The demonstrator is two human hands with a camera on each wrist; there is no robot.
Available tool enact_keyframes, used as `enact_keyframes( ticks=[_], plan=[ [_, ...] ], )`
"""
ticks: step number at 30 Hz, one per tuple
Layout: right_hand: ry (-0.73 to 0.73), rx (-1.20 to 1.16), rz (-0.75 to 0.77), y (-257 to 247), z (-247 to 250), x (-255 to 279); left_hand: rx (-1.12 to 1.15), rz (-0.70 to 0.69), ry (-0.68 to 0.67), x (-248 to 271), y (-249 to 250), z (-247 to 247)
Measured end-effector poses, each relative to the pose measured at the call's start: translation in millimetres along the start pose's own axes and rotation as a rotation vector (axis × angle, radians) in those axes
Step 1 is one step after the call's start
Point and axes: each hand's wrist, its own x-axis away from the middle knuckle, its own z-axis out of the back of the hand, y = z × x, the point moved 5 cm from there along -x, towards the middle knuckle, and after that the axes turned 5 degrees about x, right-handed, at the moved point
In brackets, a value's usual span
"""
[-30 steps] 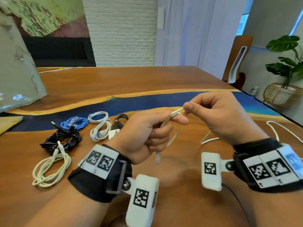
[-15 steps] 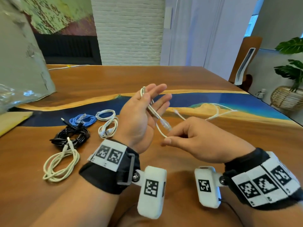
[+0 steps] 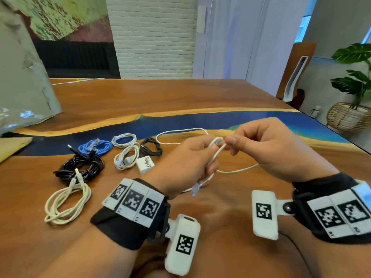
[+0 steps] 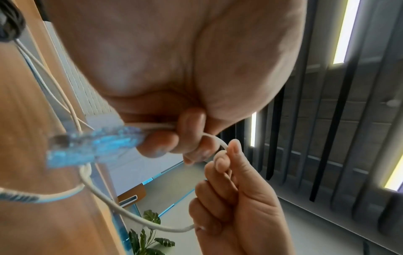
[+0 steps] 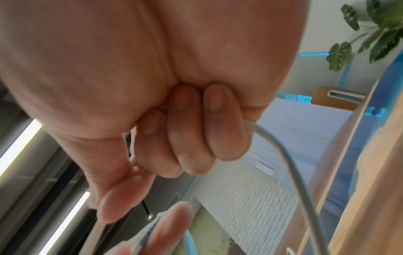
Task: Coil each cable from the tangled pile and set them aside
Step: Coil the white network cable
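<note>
A white network cable runs between both hands above the wooden table. My left hand grips a small coil of it, and its clear plug hangs below the fist. The plug shows up close in the left wrist view. My right hand pinches the cable just right of the coil; in the right wrist view the cable leaves its curled fingers. The loose remainder loops on the table behind the hands.
Coiled cables lie at the left: a cream one, a black bundle, a blue one, two white ones, a small black one, and a white adapter. A grey bag stands at far left.
My left hand closed from spread fingers into a fist round the cable. My right hand rose from below it to pinch the cable beside the coil, adding a loop.
</note>
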Motion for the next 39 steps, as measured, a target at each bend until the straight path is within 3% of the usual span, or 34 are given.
enact_keyframes(
  ticks=[6,11,17,21,25,29,36,39],
  plan=[
    [0.082,0.009,-0.033,5,6,0,0.259,0.107,-0.117,5,-4,-12],
    [0.069,0.009,-0.09,12,3,-2,0.732,0.057,-0.069,1,4,-1],
    [-0.172,0.208,-0.254,34,-15,-3,1.099,-0.096,0.176,-1,11,32],
    [-0.355,0.329,-0.246,20,-35,-1,1.176,-0.172,0.291,-1,12,43],
    [-0.457,0.383,-0.224,11,-53,0,0.975,-0.154,0.35,-2,9,35],
    [-0.445,0.341,-0.148,3,-60,1,0.632,-0.097,0.318,-3,5,27],
    [-0.127,0.089,-0.068,0,-35,-5,-0.275,-0.019,0.14,-2,-2,11],
    [0.024,0.01,-0.082,4,-17,-4,-0.334,0.089,0.057,-1,-6,12]
  ],
)
